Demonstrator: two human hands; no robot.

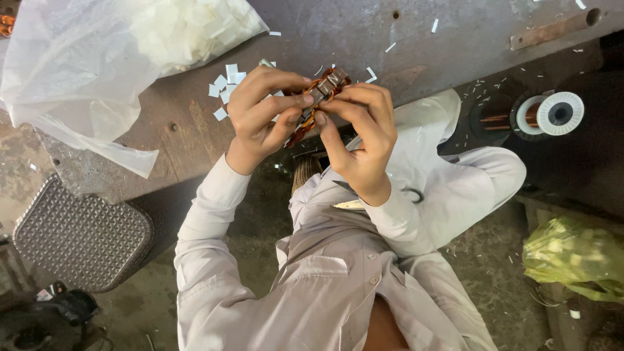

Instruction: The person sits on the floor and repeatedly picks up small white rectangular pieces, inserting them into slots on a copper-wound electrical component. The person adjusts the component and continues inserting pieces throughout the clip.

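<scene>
Both of my hands hold a small wound part (323, 91) with copper-coloured wire coils and a grey metal core, raised just above the edge of a worn metal workbench (364, 39). My left hand (263, 110) grips its left side with the fingers curled over it. My right hand (359, 133) pinches the right side, thumb pressed against the core. Much of the part is hidden by my fingers. My pale grey shirt sleeves fill the lower middle of the view.
A large clear plastic bag (84, 71) of white paper pieces lies on the bench at left, with several loose white squares (224, 88) beside it. Copper wire spools (543, 114) sit at right. A yellow-green plastic bag (575, 257) is lower right, a textured metal seat (78, 237) lower left.
</scene>
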